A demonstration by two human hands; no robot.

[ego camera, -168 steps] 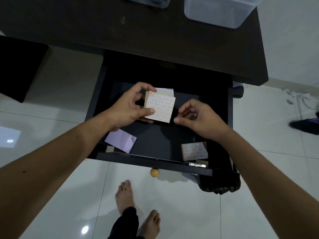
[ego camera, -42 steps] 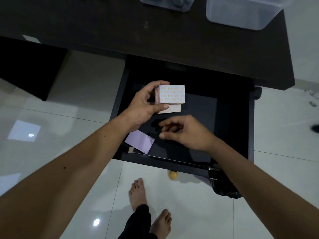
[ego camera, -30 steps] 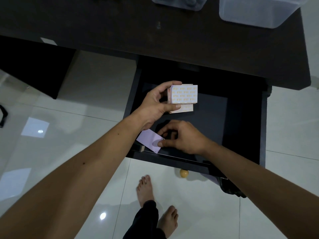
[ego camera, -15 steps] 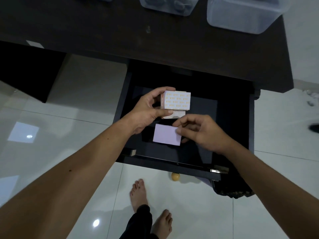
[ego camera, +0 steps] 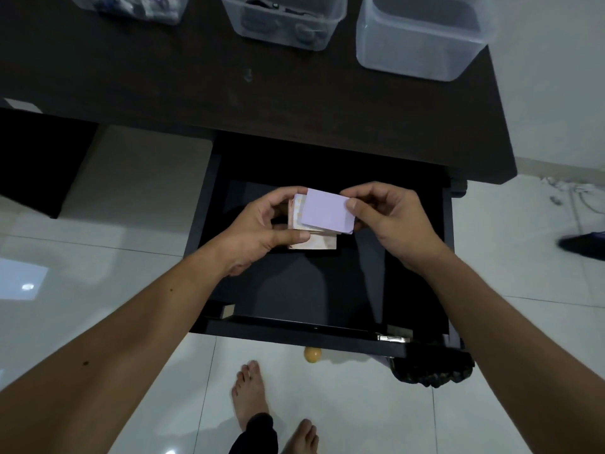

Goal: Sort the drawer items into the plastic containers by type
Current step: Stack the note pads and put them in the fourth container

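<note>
Over the open black drawer [ego camera: 209, 204], my left hand [ego camera: 262, 231] grips a stack of patterned note pads [ego camera: 314, 242]. My right hand [ego camera: 393, 221] pinches a lilac pad [ego camera: 327, 213] by its right edge and holds it flat on top of that stack. The drawer floor under the hands looks bare and dark. Three clear plastic containers stand on the dark desk: a left one [ego camera: 137, 9] and a middle one [ego camera: 281, 22] with dark items inside, and a right one [ego camera: 422, 37] that looks empty.
The dark desk top [ego camera: 163, 80] lies beyond the drawer. The drawer front carries a round wooden knob [ego camera: 312, 354]. My bare feet [ego camera: 252, 394] stand on glossy white tiles below. A dark shoe [ego camera: 582, 245] lies at the right edge.
My right hand picked the lilac pad up from the drawer's front left and carried it up onto the stack in my left hand. The camera tilted, showing more of the containers.
</note>
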